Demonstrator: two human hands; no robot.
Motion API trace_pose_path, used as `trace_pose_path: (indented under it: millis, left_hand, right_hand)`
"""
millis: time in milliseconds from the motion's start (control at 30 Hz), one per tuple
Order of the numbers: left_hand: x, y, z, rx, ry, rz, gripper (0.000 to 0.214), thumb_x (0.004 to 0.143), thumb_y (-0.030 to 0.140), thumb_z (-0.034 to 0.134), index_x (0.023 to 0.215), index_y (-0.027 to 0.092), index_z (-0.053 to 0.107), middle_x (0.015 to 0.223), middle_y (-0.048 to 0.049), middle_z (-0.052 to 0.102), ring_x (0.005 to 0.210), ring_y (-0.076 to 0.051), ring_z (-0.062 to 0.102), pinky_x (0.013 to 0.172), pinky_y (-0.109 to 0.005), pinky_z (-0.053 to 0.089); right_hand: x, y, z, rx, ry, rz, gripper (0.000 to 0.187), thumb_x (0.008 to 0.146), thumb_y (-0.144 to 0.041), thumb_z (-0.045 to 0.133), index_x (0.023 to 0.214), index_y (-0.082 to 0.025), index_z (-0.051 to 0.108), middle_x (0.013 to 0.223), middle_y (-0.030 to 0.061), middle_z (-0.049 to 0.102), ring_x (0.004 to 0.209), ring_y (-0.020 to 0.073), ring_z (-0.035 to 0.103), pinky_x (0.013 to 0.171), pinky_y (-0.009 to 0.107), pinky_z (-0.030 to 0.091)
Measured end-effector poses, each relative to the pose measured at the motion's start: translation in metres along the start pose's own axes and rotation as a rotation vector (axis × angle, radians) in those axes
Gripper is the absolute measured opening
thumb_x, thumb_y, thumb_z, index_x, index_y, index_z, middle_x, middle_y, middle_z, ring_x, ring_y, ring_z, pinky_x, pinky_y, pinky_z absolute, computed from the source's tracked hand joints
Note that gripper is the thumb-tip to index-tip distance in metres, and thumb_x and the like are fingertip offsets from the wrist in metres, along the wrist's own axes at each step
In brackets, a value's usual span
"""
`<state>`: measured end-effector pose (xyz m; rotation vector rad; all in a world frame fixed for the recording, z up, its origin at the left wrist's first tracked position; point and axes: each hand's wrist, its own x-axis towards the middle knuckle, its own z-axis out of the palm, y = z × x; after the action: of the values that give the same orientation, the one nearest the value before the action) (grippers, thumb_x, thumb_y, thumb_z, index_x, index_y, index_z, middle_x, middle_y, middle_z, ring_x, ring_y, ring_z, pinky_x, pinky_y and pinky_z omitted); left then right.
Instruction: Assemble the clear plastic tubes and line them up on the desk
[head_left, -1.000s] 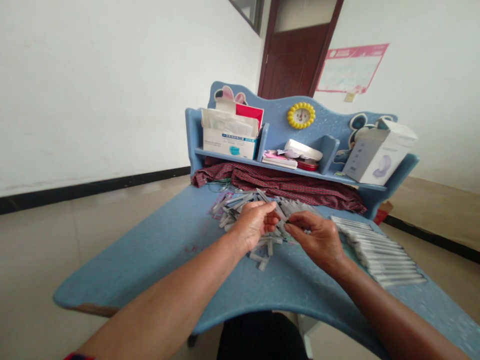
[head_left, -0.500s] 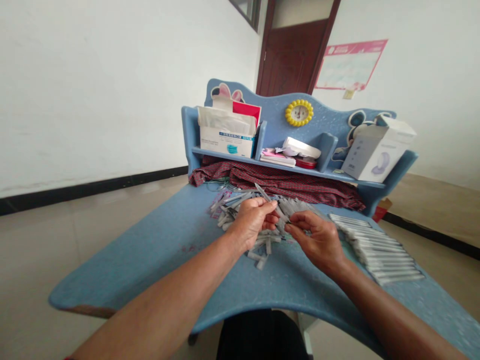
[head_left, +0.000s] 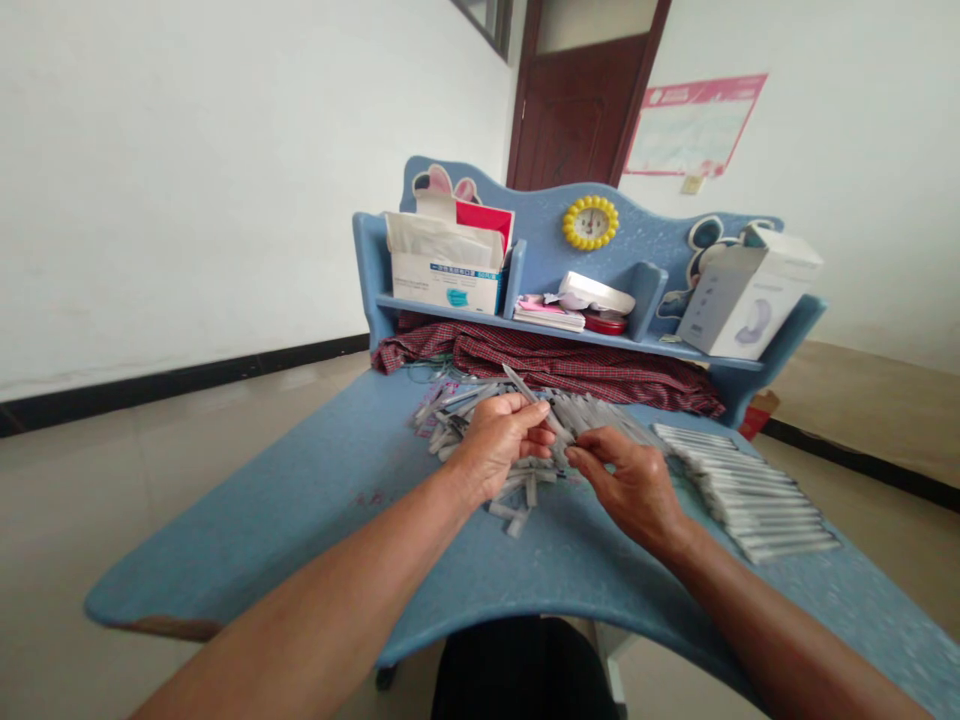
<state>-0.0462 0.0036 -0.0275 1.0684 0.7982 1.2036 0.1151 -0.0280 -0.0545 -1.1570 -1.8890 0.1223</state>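
Observation:
My left hand (head_left: 501, 442) is closed around a translucent pen (head_left: 517, 381), whose pointed end sticks up toward the shelf. At the pen's lower end, the thumb and fingers of my right hand (head_left: 628, 474) are pinched together; the exact part between them is hidden. Under and behind both hands lies a loose heap of clear pen parts (head_left: 450, 428), some with dark tips. Short clear pieces (head_left: 516, 522) like pen caps lie at the heap's near edge. To the right, many similar pens (head_left: 757, 500) lie side by side in a row.
The blue desk (head_left: 300, 530) has a chipped front left edge. A checked cloth (head_left: 555, 365) lies bunched along the back. On the shelf stand a mask box (head_left: 442, 285), a stack of papers (head_left: 549, 315), a yellow flower-shaped clock (head_left: 590, 222) and a white carton (head_left: 750, 290).
The whole view has shifted slightly, so everything sits a little further left. Both hands keep nearly the same hold on the pen.

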Motion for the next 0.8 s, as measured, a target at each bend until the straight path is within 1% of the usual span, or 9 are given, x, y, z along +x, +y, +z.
trace_pose_path:
  millis: [67,133,233,300,367,433,600,700,800]
  left_hand:
    - [0.0,0.0,0.0,0.009,-0.005,0.016,0.012,0.077,0.016,0.06,0.067,0.011,0.056,0.058,-0.004,0.061,0.047,-0.009,0.057,0.044,-0.018,0.048]
    - [0.0,0.0,0.001,0.019,-0.013,0.025,0.011,0.078,0.015,0.059,0.068,0.011,0.057,0.058,-0.0038,0.06,0.048,-0.009,0.057,0.045,-0.019,0.049]
    - [0.0,0.0,0.001,0.029,-0.035,0.032,0.011,0.079,0.014,0.057,0.068,0.01,0.057,0.061,-0.0046,0.061,0.05,-0.01,0.057,0.047,-0.019,0.05]
    - [0.0,0.0,0.001,0.025,-0.045,0.035,0.011,0.079,0.014,0.057,0.069,0.011,0.057,0.063,-0.0052,0.062,0.051,-0.01,0.058,0.048,-0.02,0.051]
    - [0.0,-0.001,0.0,0.017,-0.036,0.032,0.011,0.079,0.015,0.057,0.069,0.011,0.056,0.062,-0.0049,0.061,0.052,-0.01,0.058,0.048,-0.021,0.051]
    - [0.001,-0.001,0.0,0.012,-0.01,0.028,0.012,0.079,0.014,0.058,0.068,0.011,0.056,0.061,-0.0045,0.061,0.051,-0.01,0.058,0.048,-0.021,0.051]
    - [0.002,-0.003,0.0,0.012,0.021,0.026,0.013,0.08,0.013,0.056,0.068,0.011,0.055,0.061,-0.0037,0.06,0.051,-0.01,0.058,0.048,-0.021,0.052]
    - [0.002,-0.004,0.001,0.016,0.01,0.018,0.012,0.08,0.014,0.056,0.068,0.01,0.055,0.06,-0.0033,0.059,0.05,-0.01,0.058,0.048,-0.021,0.051]
    - [0.003,-0.005,0.001,0.024,0.01,0.013,0.012,0.08,0.015,0.056,0.069,0.01,0.055,0.062,-0.0038,0.06,0.051,-0.009,0.058,0.048,-0.021,0.051]
  right_hand:
    - [0.0,-0.002,-0.002,-0.011,-0.021,0.016,0.017,0.083,-0.033,0.052,0.075,-0.022,0.061,0.059,0.0004,0.063,0.051,0.0138,0.057,0.052,0.025,0.044]
    - [0.0,-0.004,-0.002,0.055,-0.06,0.06,0.021,0.085,-0.033,0.05,0.072,-0.022,0.062,0.06,0.0011,0.064,0.052,0.0143,0.058,0.053,0.027,0.044]
    - [0.001,-0.008,-0.001,0.334,-0.141,0.219,0.028,0.085,-0.04,0.049,0.067,-0.021,0.059,0.057,0.0022,0.065,0.052,0.0157,0.06,0.054,0.029,0.047]
    - [0.003,-0.01,0.0,0.56,-0.206,0.356,0.032,0.084,-0.046,0.049,0.069,-0.02,0.058,0.052,0.002,0.064,0.047,0.0161,0.06,0.05,0.029,0.048]
    - [0.004,-0.011,0.001,0.693,-0.257,0.447,0.037,0.084,-0.051,0.046,0.071,-0.018,0.057,0.05,0.0021,0.063,0.043,0.0159,0.058,0.046,0.028,0.047]
    - [0.004,-0.01,0.001,0.698,-0.263,0.459,0.039,0.083,-0.054,0.046,0.071,-0.018,0.056,0.05,0.0026,0.063,0.044,0.0151,0.058,0.045,0.027,0.047]
    - [0.004,-0.005,0.004,0.606,-0.182,0.407,0.034,0.071,-0.048,0.066,0.082,-0.019,0.052,0.051,-0.0023,0.062,0.045,0.0144,0.057,0.046,0.026,0.046]
    - [0.004,-0.004,0.005,0.574,-0.195,0.397,0.031,0.077,-0.05,0.058,0.073,-0.02,0.053,0.05,-0.0003,0.062,0.045,0.0144,0.057,0.047,0.027,0.046]
    - [0.005,-0.003,0.004,0.589,-0.267,0.446,0.037,0.082,-0.054,0.049,0.069,-0.019,0.055,0.048,0.0018,0.062,0.042,0.0147,0.056,0.044,0.028,0.045]
